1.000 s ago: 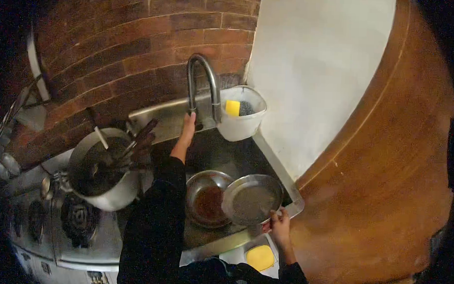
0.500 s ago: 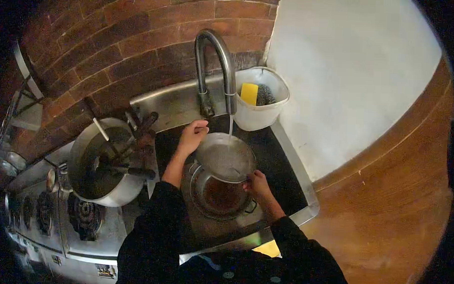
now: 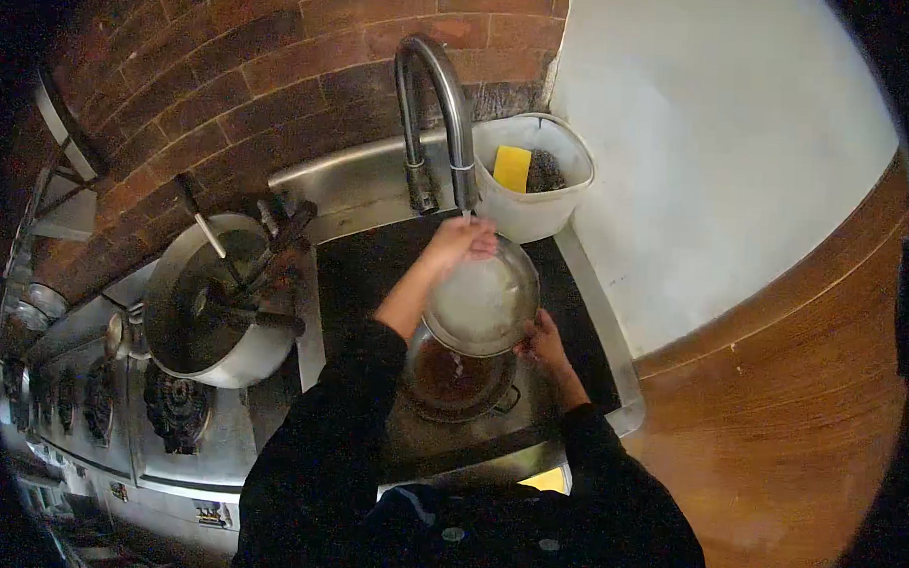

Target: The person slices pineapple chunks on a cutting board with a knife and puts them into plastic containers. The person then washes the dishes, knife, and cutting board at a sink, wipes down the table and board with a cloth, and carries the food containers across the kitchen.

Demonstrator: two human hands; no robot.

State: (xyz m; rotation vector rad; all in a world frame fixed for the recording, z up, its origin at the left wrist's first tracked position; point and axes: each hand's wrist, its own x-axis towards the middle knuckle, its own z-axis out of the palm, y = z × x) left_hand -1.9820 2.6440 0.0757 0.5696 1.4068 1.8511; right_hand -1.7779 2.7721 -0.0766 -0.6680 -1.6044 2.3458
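Note:
A shallow round metal bowl [image 3: 479,303] is tilted below the faucet [image 3: 451,94]. My right hand [image 3: 544,344] grips its lower right rim, fingers closed on the edge. My left hand [image 3: 460,244] is at the bowl's far edge, right beneath the spout where the water runs; its fingers are loosely bent and nothing shows in them. Underneath the bowl, in the sink [image 3: 365,256], sits a wide pot [image 3: 509,398] with a reddish-brown inside, partly covered by the bowl.
On the sink's back right corner is a white bucket [image 3: 537,215] containing a yellow sponge [image 3: 512,169] and a metal scourer [image 3: 545,172]. Left of the sink, a big pot [image 3: 246,365] holds several long-handled utensils. Stove burners [image 3: 177,405] lie farther left, and a brick wall [image 3: 282,68] rises behind.
My left hand has moved right, from beside the bowl to under the spout. The bowl has turned in my right hand and covers more of the pot. The view has shifted slightly.

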